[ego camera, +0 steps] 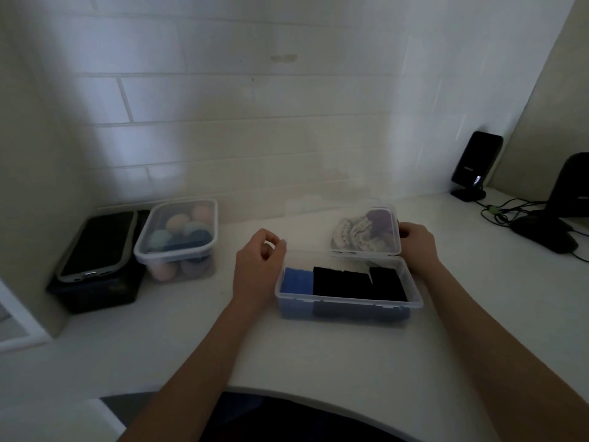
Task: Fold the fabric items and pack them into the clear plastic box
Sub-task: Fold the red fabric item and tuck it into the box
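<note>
With folded blue and black cloths (347,282) filling the clear plastic box (349,306), both hands' fingers (406,231) grip its raised hinged lid (338,228), and a patterned fabric piece (360,232) remains behind.

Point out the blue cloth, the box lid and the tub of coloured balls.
blue cloth (298,280), head view, its top face.
box lid (338,224), head view, middle of the raised clear panel.
tub of coloured balls (178,232), head view, its lid.
</note>
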The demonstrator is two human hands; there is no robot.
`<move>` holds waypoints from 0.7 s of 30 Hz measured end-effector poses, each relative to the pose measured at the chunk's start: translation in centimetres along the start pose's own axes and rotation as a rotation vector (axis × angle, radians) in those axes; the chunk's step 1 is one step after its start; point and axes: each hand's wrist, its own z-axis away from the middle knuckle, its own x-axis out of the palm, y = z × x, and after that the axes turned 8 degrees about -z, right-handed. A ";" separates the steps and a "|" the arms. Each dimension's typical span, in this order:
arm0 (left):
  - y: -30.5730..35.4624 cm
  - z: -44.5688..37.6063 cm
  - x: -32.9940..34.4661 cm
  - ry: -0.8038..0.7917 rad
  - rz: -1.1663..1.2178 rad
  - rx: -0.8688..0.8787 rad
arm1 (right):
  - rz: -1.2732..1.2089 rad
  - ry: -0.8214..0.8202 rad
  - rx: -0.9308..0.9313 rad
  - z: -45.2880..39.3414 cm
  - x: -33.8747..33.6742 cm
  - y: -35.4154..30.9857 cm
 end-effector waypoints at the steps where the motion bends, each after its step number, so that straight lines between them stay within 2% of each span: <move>1: 0.0 0.0 0.0 -0.006 0.003 0.001 | -0.132 0.055 0.023 0.1 -0.3 -0.2; 4: -0.1 0.1 0.0 -0.009 -0.006 0.002 | -0.486 0.212 0.056 0.6 -1.5 -1.5; 8: 0.1 0.2 0.0 -0.007 -0.017 0.011 | -0.504 0.254 -0.201 2.5 -3.8 -4.3; 11: 0.5 0.4 -0.2 0.031 -0.079 0.051 | -0.615 0.176 -0.312 4.5 -4.8 -7.2; 13: 1.2 0.7 -0.6 0.114 -0.137 0.111 | -0.675 0.089 -0.325 5.6 -5.0 -8.7; 15: 2.5 0.6 -1.2 0.167 -0.100 0.222 | -0.761 -0.035 -0.315 6.7 -4.9 -10.1; 16: 3.3 0.4 -1.4 0.146 -0.042 0.272 | -0.829 -0.116 -0.290 7.1 -4.6 -10.5; 18: 5.3 -0.4 -1.4 -0.064 0.094 0.286 | -0.961 -0.263 -0.204 7.9 -3.9 -11.4; 21: 7.5 -0.9 -0.8 -0.495 0.239 0.110 | -1.061 -0.366 -0.113 8.8 -2.6 -12.3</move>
